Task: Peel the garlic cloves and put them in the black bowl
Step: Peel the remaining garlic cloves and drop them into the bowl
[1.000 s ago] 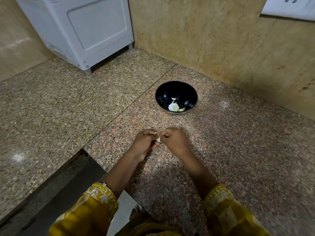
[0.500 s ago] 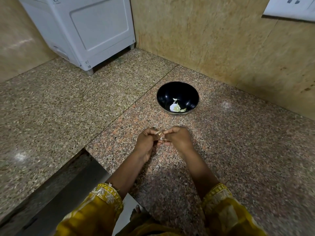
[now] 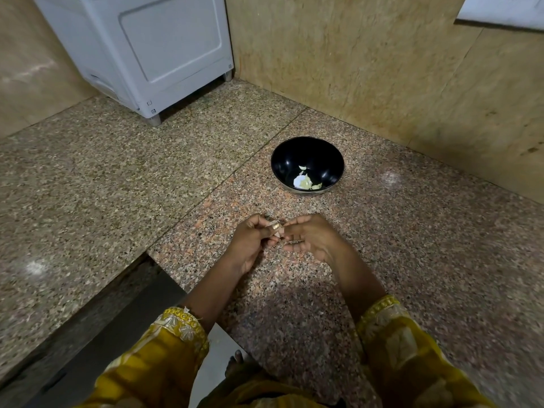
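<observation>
A: Hands?
B: Left hand (image 3: 250,245) curled round a garlic clove (image 3: 276,229), thumb and forefinger pinching it. Right hand (image 3: 315,240) pinches the same clove, fingertips meeting the left's. Both low over the granite counter (image 3: 412,245).
A: Step?
B: Peeling, I judge. How much skin is left, too small to tell.
A: Target?
B: The black bowl (image 3: 282,169) sits beyond the hands, well apart, with a few pale pieces (image 3: 303,182) at its bottom. Next calls for stripping the last skin, then a forward reach to drop the clove in
</observation>
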